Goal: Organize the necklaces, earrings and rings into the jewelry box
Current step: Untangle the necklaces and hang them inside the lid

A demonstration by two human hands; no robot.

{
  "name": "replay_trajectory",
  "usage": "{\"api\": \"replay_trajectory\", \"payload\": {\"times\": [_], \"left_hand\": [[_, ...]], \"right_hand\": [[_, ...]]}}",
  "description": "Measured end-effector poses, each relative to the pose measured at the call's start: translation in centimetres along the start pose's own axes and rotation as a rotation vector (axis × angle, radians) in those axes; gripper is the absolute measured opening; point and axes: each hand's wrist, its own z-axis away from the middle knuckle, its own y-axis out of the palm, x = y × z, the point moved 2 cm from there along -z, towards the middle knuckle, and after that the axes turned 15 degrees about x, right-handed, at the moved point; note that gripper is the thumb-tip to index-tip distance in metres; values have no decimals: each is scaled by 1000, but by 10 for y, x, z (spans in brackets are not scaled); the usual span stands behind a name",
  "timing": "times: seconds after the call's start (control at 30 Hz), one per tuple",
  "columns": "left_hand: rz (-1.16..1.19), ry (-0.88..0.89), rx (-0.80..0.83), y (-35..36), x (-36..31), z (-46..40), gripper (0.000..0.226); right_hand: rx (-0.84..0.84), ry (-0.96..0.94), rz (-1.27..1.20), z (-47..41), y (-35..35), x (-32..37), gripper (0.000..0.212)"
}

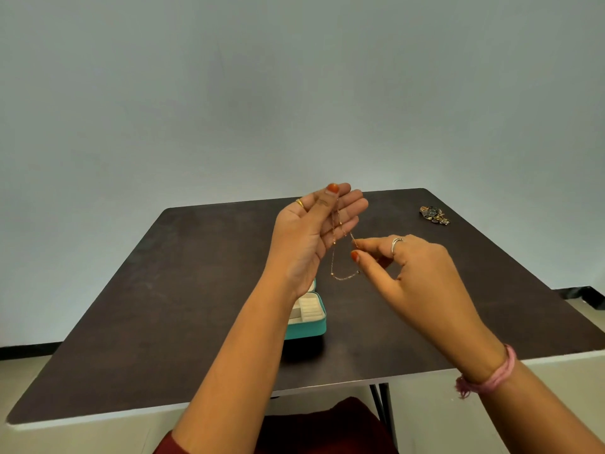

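Necklace (340, 244) hangs between left hand (314, 231); right hand (409, 267) pinches it.

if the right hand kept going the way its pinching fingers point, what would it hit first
Probably the left hand: the right hand points left, pinching the necklace that hangs between them. Depth is unclear, so it could pass in front of that palm.
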Motion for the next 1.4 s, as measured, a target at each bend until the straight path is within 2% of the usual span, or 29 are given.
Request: {"api": "replay_trajectory", "payload": {"times": [0.17,0.37,0.53,0.63,0.73,0.87,0.97,1.17,1.4], "left_hand": [[-197,-25,28,1,2,2,23],[-458,-161,98,-3,5,3,24],[-419,-289,192,-4,6,6,21],[-432,-360,254,-5,10,8,22],[-317,-390,251,-5,15,12,25],[-165,-376,197,-7,21,16,25],[-150,-363,170,-10,25,17,24],[-122,-344,181,-14,29,18,29],[24,-229,172,-14,37,19,34]], "right_hand": [[119,113,-152,-2,-15,3,19],[242,-2,-184,-15,-29,2,18],[397,-18,-530,-27,-35,-6,16],[438,25,-748,-30,-31,-12,15],[459,76,-888,-35,-27,-20,21],[467,89,-846,-40,-20,-32,23],[485,50,-814,-43,-20,-36,30],[502,-41,-665,-52,-24,-36,31],[468,-105,-624,-57,-20,-27,33]]}}
